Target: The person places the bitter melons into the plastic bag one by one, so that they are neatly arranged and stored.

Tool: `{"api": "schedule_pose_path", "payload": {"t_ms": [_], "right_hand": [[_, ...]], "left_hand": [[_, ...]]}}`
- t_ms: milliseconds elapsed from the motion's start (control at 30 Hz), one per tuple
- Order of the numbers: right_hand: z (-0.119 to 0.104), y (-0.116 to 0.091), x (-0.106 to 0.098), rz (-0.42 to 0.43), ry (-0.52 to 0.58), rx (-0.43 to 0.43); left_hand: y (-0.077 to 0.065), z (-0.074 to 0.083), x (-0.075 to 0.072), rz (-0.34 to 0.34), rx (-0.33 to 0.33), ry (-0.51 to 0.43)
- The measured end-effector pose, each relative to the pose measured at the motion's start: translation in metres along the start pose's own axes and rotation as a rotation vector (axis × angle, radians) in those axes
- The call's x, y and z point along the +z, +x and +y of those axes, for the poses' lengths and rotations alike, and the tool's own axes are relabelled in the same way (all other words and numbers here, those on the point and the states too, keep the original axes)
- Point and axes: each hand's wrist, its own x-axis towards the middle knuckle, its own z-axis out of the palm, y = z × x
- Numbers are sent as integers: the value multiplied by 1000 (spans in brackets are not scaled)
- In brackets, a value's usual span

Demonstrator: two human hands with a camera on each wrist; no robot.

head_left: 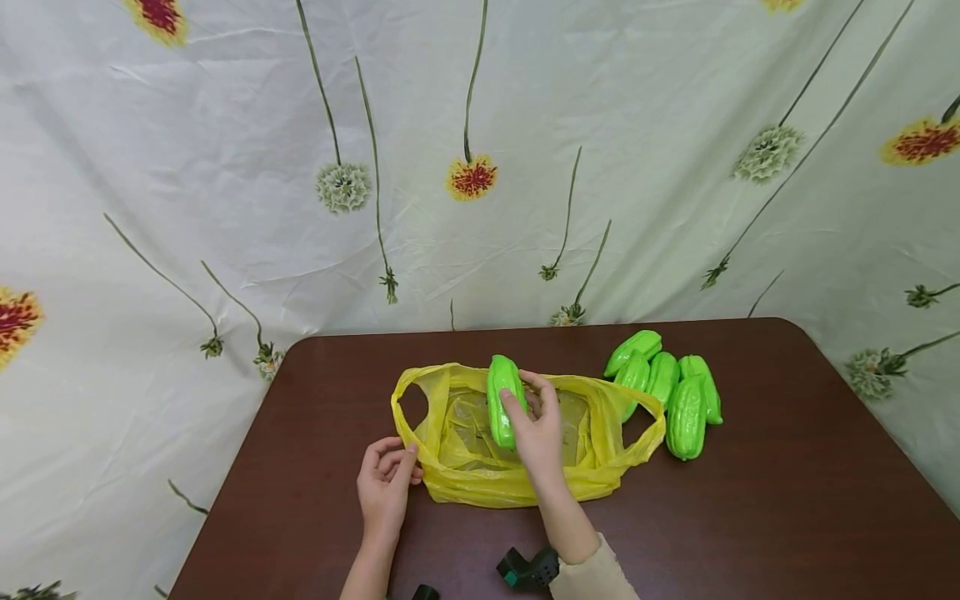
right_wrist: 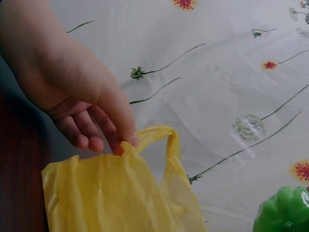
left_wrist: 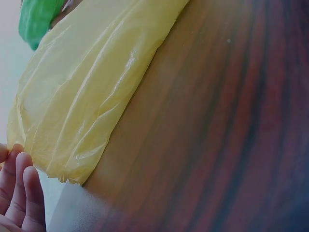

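Note:
A thin yellow plastic bag [head_left: 495, 487] lies with its mouth spread wide on the table. My left hand [head_left: 386, 487] pinches the bag's rim beside its left handle, and the right wrist view shows thumb and fingertips on the plastic. Over the mouth, my right hand [head_left: 542, 429] grips a shiny, bright green, ridged bitter melon [head_left: 502, 400], thumb on one side and fingers behind. This melon hangs roughly upright, its lower end overlapping the inside of the bag. In the left wrist view, the green melon [left_wrist: 38, 19] shows past the bag's edge.
Several more green bitter melons [head_left: 686, 417] lie in a pile right of the bag, partly behind its right handle. The dark brown table [head_left: 787, 483] ends against a white flowered cloth [head_left: 525, 100]. A black camera device [head_left: 528, 569] sits at my right wrist.

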Motion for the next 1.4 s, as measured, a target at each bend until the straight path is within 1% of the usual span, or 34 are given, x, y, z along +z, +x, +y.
{"api": "schedule_pose_path", "payload": {"t_ms": [100,233,467,567,700,833,967,1167,1400], "right_hand": [[6,-2,7,-19,-10,-21],[9,-5,14,-41,-2,-20],[-9,-14,24,-28,-38,-40],[-8,-14,27,-35,-45,-29],[0,-14,31,-59,-58,-19],[23,-8,34,-78,-71,-10],[42,-4,37,-73,-94,-10],[51,-4,40,-67,-119,-3],[57,-5,43,-68,-118,68]], "left_hand": [[0,0,0,0,1,-4],[0,1,0,-4,-3,5],[0,1,-1,-5,-6,17],[0,1,-1,-4,-8,13],[1,1,-1,-5,-8,10],[1,1,0,-10,-1,9],[1,0,0,-11,4,9],[1,-1,0,-12,-4,15],[0,0,0,-14,-7,17]]}}
